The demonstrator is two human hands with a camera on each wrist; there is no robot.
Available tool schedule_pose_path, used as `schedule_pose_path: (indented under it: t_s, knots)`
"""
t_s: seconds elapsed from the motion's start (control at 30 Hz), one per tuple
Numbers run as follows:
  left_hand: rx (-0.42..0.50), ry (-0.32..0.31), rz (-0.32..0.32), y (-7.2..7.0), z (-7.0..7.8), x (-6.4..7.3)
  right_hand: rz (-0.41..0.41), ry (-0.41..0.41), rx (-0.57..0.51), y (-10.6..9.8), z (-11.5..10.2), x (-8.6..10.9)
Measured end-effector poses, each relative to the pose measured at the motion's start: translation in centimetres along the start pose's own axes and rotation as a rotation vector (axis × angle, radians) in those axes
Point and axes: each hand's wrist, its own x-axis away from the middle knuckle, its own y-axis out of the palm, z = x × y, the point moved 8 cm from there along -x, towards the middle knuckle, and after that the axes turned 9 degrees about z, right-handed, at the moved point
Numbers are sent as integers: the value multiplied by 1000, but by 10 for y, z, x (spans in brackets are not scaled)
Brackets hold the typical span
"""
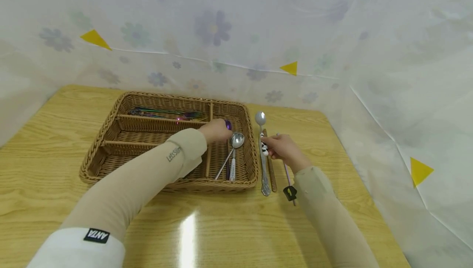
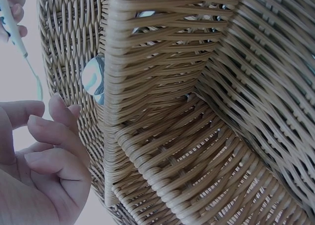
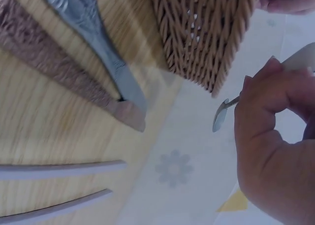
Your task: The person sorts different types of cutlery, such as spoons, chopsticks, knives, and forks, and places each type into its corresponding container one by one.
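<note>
My right hand (image 1: 284, 148) pinches a spoon (image 1: 260, 118) by its black-and-white handle, right of the wicker basket (image 1: 255, 169). The bowl of this spoon points away from me, beyond the fingers in the right wrist view. My left hand (image 1: 216, 131) hovers over the basket's right compartment, its fingers loosely curled with nothing between them in the left wrist view. Close to it lie silver spoons (image 1: 237, 139), one with a white handle, and a purple piece (image 1: 228, 124). An ornate silver utensil (image 1: 265, 186) and a brown one (image 1: 272, 177) lie on the table beneath my right hand.
Thin lavender sticks (image 1: 286, 173) lie right of the brown utensil, with a black piece (image 1: 290, 193) on them. Rainbow-coloured cutlery (image 1: 159, 113) fills the basket's back compartment. Dividers (image 1: 129, 143) split the basket. A flowered sheet (image 1: 236, 34) hangs behind the wooden table (image 1: 221, 227).
</note>
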Motion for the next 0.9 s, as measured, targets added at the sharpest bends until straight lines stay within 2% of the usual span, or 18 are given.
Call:
schedule_pose_path:
  t_s: [0.23,0.4,0.57,0.7,0.9]
  knots:
    - [34,-16,-18,2,1,-4,-11,-23,23,11,-16,9]
    - [76,4,-13,2,2,-5,-11,-38,36,19,-24,12]
    - [122,33,38,-3,4,-8,-7,-72,93,29,-31,16]
    - [185,-2,97,-5,3,-14,-8,-95,103,40,-38,18]
    - [283,-46,168,-9,1,-16,-23,-129,90,53,-43,22]
